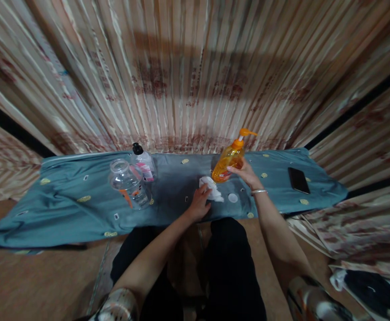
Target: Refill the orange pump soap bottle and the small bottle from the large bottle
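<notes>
My right hand (245,173) is wrapped round the lower part of an orange pump bottle (229,157) that leans to the right on the blue cloth (74,205). My left hand (200,203) pinches a crumpled white tissue (211,188) lying on the cloth just left of the bottle. A silver bangle (259,191) sits on my right wrist. A small white round lid (233,198) lies between my two hands.
To the left stand a clear open jar (128,183) and a clear bottle with a black cap (143,164). A black phone (298,179) lies at the right of the cloth. Striped curtains (188,67) hang behind. My dark-trousered legs (228,267) are below.
</notes>
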Tool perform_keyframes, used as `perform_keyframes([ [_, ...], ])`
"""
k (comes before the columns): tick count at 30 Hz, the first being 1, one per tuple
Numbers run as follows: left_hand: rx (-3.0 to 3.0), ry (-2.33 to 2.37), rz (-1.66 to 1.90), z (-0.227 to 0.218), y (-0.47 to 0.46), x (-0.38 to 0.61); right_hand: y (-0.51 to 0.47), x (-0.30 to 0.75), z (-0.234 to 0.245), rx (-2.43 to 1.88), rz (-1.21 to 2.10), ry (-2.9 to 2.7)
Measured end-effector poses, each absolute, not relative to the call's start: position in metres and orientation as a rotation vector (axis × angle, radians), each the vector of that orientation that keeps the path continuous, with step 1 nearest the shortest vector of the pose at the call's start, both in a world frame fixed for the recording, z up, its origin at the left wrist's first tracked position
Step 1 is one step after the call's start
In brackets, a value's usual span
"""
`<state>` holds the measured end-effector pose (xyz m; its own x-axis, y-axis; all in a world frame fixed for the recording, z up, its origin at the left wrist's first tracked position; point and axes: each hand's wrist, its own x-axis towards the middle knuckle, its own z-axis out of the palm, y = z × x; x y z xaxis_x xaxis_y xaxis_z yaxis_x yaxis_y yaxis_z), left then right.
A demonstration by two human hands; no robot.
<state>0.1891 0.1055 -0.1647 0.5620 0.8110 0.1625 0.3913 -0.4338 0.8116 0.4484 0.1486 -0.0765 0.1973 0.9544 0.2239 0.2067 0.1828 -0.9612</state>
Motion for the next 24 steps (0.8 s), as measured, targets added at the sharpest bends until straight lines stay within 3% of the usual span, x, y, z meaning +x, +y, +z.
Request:
perform_keyframes([
  [5, 1.977, 0.996, 0.786, -0.157, 0.092, 0.170, 0.108, 0.428, -0.109, -1.643, 0.423, -1.276],
  [12, 1.850, 1.058, 0.846, -0.147, 0.045, 0.130, 0.075, 0.350, -0.142, -1.764, 0.382, -1.460],
  [24, 1.583, 1.192, 1.014, -0.147, 0.004, 0.056, 0.100, 0.319, -0.131, -1.772, 0.405, -1.549],
])
